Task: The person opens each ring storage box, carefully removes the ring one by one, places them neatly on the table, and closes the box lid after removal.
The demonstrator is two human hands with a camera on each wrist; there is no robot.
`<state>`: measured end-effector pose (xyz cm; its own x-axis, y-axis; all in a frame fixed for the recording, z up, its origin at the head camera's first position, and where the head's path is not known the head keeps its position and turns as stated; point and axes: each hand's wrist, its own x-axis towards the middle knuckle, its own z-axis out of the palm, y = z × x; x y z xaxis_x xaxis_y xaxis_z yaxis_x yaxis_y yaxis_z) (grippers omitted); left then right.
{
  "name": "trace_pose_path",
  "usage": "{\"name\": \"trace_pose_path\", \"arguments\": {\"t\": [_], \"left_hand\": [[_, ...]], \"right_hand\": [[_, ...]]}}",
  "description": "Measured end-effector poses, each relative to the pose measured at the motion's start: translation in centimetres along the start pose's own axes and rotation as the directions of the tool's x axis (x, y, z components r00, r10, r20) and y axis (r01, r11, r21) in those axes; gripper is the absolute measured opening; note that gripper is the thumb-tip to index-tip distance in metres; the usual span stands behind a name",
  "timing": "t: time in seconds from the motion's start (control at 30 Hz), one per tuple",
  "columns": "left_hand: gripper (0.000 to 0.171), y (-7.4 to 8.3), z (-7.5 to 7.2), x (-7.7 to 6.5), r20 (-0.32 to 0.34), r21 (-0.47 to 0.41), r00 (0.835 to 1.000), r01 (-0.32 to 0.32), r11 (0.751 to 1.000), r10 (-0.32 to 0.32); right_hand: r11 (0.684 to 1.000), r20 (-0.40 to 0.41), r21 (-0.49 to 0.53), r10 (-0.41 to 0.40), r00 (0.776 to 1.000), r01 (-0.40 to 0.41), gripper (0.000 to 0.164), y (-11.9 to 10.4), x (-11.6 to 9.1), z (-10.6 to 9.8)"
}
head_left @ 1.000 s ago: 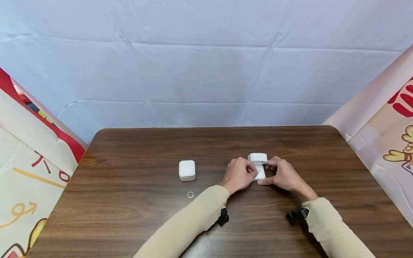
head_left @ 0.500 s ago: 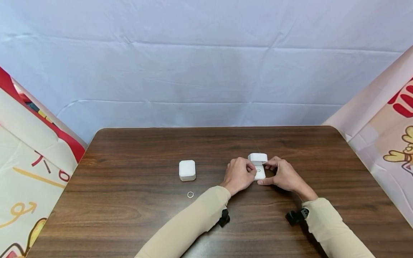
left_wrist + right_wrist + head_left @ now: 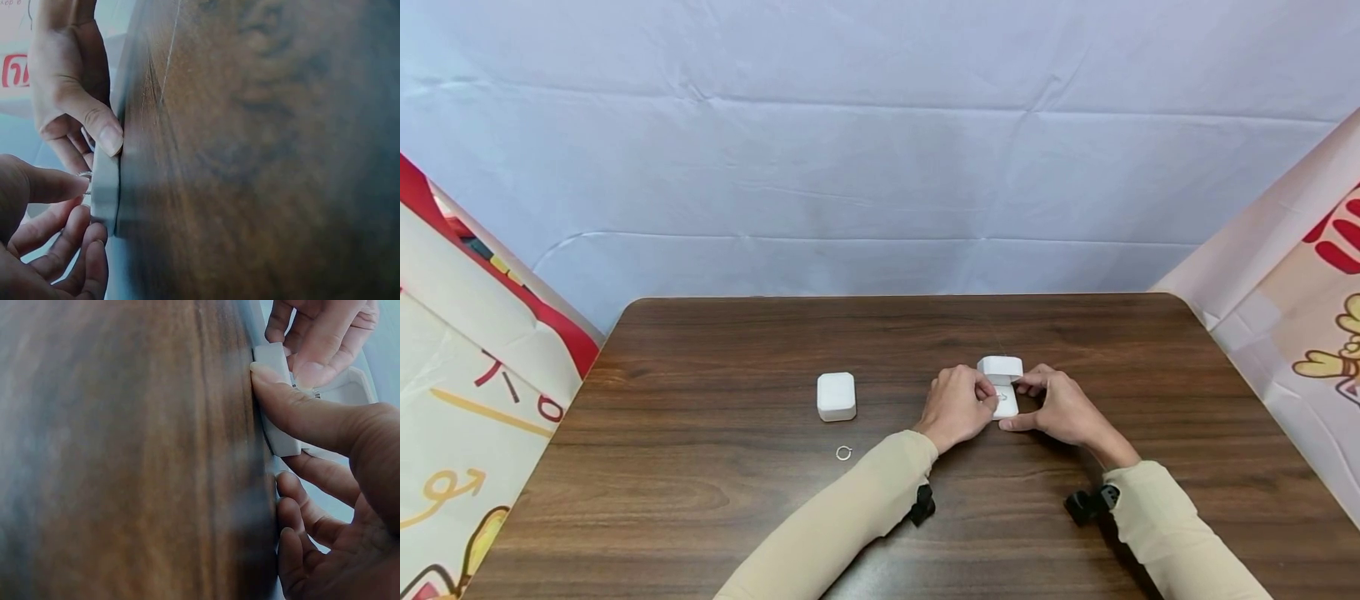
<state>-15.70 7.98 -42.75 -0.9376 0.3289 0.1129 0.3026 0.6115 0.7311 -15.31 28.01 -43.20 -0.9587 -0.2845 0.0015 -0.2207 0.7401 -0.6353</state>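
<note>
A small white ring box (image 3: 1006, 409) stands on the table with its lid (image 3: 1000, 367) raised at the back. My right hand (image 3: 1062, 408) grips its base from the right; the thumb (image 3: 287, 406) lies across the front and the other fingers are at the far side. From the left, my left hand (image 3: 957, 403) pinches a slim silver ring (image 3: 85, 174) at the box's insert. Most of that ring is hidden by fingertips in the wrist views. How deep it sits in the insert I cannot tell.
Left of the hands, a second white box (image 3: 837, 397) sits with its lid down. A silver ring (image 3: 844, 453) lies on the brown wooden table (image 3: 700, 350) in front of it, near the left sleeve (image 3: 850, 508). A pale cloth (image 3: 880, 167) hangs behind the table.
</note>
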Motion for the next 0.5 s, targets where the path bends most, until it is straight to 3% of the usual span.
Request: {"name": "trace_pose_path", "arguments": {"t": [0.5], "left_hand": [[0.009,-0.33,0.16,0.27,0.016,-0.007,0.999,-0.029,1.000,0.029]], "right_hand": [[1.000,-0.007,-0.003,-0.002,1.000,0.002,0.059,-0.06,-0.07,-0.02]]}}
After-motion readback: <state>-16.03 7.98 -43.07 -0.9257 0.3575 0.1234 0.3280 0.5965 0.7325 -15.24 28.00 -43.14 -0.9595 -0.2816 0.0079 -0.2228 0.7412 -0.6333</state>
